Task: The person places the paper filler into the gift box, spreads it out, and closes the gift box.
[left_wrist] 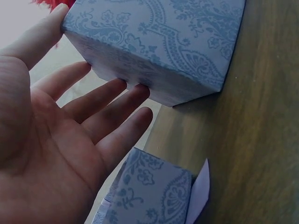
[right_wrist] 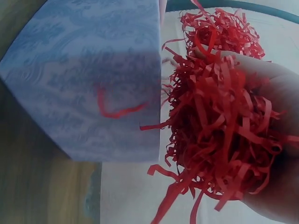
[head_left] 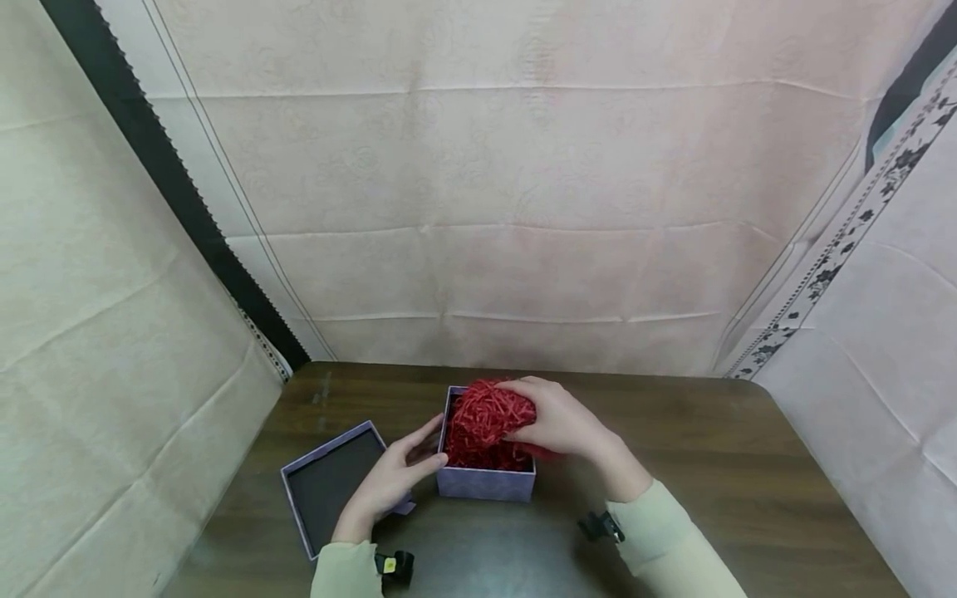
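A lavender patterned gift box [head_left: 486,485] [left_wrist: 154,39] stands uncovered on the table, with red shredded paper [head_left: 486,415] in it and heaped above its rim. My right hand [head_left: 564,419] grips a thick clump of that paper at the box's right side; loose strands [right_wrist: 219,121] hang from the grasp in the right wrist view. Against the box's left side rest the nearly straight fingertips of my left hand [head_left: 390,477] [left_wrist: 56,126], its thumb at the front corner. Whatever lies under the paper is hidden.
The box lid [head_left: 329,486] lies to the left with its dark inside up, partly beneath the left forearm. A small ribbon tab [head_left: 404,506] sticks out at its right. Pale cloth [head_left: 523,208] hangs behind the brown wooden table [head_left: 710,482] and at both sides.
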